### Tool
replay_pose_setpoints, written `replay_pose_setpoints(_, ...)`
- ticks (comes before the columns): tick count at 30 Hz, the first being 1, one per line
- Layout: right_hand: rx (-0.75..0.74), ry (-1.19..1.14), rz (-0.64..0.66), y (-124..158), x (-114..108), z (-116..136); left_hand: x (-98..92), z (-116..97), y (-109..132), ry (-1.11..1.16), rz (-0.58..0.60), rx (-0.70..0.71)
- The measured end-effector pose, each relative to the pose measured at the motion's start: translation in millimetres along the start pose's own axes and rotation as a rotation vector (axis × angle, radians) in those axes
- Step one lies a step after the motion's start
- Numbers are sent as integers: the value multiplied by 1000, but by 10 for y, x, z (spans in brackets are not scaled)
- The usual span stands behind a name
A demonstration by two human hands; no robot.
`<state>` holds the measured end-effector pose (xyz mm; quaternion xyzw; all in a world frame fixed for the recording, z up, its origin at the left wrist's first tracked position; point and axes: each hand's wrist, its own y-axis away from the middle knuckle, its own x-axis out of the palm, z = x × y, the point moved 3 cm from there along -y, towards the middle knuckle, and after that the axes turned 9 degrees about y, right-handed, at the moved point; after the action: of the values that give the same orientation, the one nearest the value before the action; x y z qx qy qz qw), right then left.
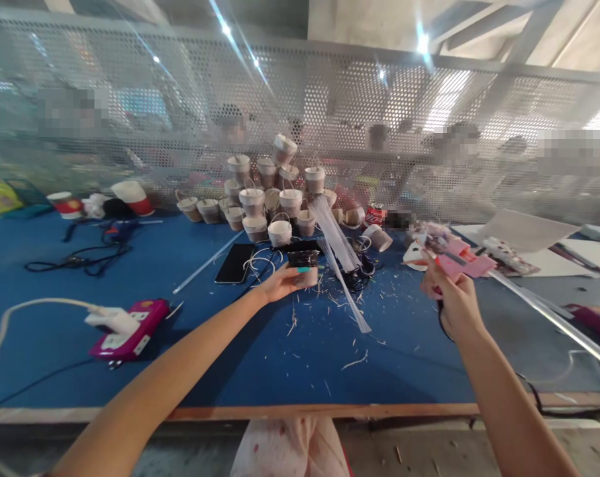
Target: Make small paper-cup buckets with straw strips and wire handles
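Note:
My left hand (281, 283) reaches out over the blue table (191, 344) and closes round a small dark-topped paper cup (304, 267). My right hand (453, 296) is raised on the right, wrapped round the grip of a pink hot glue gun (453, 257) whose nozzle points left. A clear glue stick (553, 318) juts back from the gun to the right. A bundle of clear glue sticks (337, 245) lies just right of the cup. Behind them stands a heap of small paper-cup baskets (270, 195) with handles.
A black phone (234, 263) lies left of the cup. A magenta power strip (131, 326) with a white plug sits front left, black cables (81, 258) behind it. A red can (375, 214), red-banded cups (131, 197), white sheets (523, 238) and a perforated metal screen (330, 112) lie beyond.

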<state>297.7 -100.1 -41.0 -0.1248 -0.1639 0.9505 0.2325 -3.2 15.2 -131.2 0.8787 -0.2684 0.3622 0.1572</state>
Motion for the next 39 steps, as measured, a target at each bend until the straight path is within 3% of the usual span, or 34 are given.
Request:
replay_pose_setpoints(7, 15, -136, 312, -167, 687, 28, 67, -3, 21, -112, 46, -3)
replay_pose_setpoints(11, 27, -148, 338, -86, 917, -104, 78, 19, 10, -157, -27, 31)
replay_pose_setpoints(17, 84, 15, 381, 130, 960, -270, 176, 66, 20, -261, -75, 26)
replay_pose_setpoints(23, 13, 37, 470, 219, 993, -270, 256, 54, 38, -316, -77, 22)
replay_pose_setpoints(39, 21, 44, 464, 212, 1044, -252, 164, 68, 11, -323, -101, 38)
